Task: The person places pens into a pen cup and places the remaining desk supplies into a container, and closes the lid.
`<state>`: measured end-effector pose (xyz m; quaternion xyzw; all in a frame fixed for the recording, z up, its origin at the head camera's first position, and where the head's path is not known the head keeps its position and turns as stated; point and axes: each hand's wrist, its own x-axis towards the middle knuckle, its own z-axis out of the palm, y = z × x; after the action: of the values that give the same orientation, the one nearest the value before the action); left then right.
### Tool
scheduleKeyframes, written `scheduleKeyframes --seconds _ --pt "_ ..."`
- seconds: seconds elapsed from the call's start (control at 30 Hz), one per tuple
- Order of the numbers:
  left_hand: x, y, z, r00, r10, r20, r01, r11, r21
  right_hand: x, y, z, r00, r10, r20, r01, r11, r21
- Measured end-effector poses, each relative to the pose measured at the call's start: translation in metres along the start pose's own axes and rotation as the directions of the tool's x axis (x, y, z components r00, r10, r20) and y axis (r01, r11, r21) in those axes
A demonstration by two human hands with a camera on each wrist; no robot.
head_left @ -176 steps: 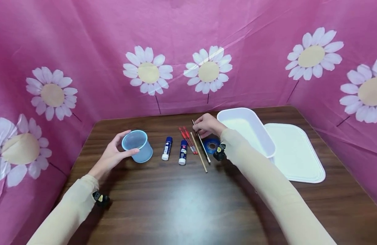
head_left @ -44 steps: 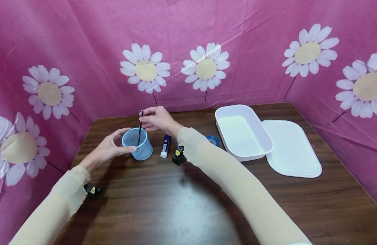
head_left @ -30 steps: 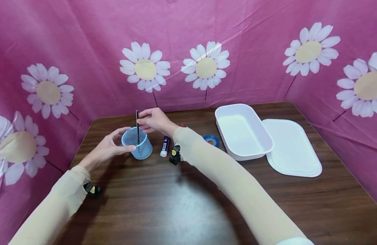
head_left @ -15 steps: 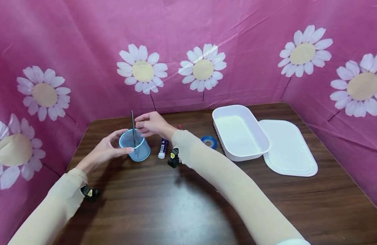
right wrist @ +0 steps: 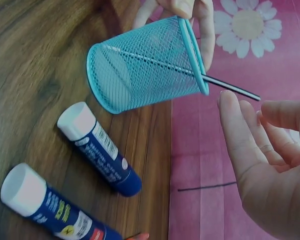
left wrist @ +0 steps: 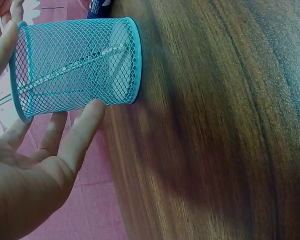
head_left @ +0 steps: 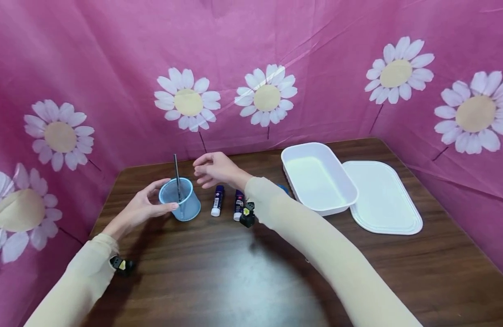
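My left hand point(head_left: 141, 210) holds a light-blue mesh pen cup point(head_left: 189, 208) at the table's left, thumb and fingers around its rim and side. A dark pencil point(head_left: 176, 169) leans in the cup, its upper end above the rim; in the left wrist view its lower part shows through the mesh point(left wrist: 74, 65). Just right of the cup, my right hand point(head_left: 221, 170) hovers with loosely bent fingers and nothing between them. In the right wrist view its fingertips are close to the pencil point(right wrist: 235, 89) but apart from it. Two blue glue sticks point(head_left: 217, 200) lie below that hand.
A white plastic tub point(head_left: 318, 179) stands at the right, beside its flat white lid point(head_left: 384, 197). A blue tape roll point(head_left: 283, 188) is mostly hidden behind the right sleeve. A red tip point(right wrist: 139, 236) shows near the glue sticks. Pink flowered cloth point(head_left: 231, 45) hangs behind the table.
My right hand carried the pencil from beside the tape into the mesh cup, let go and drew back rightward. My left hand stayed at the cup.
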<state>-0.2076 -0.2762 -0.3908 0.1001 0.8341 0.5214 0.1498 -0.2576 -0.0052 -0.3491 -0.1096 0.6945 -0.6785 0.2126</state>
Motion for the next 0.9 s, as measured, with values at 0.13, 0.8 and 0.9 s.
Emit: scheduleKeyframes --seconds 0.13,0.8,0.9 --pt "0.003 -0.001 0.003 1.000 -0.001 0.013 0.002 0.999 -0.036 -0.009 0.003 -0.013 1.000 0.013 -0.007 -0.013 1.000 -0.015" --pt "0.002 -0.002 0.003 1.000 -0.019 0.006 0.019 0.999 -0.045 -0.025 0.032 -0.074 0.983 0.092 -0.159 -0.118 0.979 -0.164" --pt "-0.001 -0.003 0.002 1.000 -0.017 -0.004 0.017 0.999 -0.040 -0.025 0.035 -0.079 0.981 0.111 -0.157 -0.140 0.972 -0.190"
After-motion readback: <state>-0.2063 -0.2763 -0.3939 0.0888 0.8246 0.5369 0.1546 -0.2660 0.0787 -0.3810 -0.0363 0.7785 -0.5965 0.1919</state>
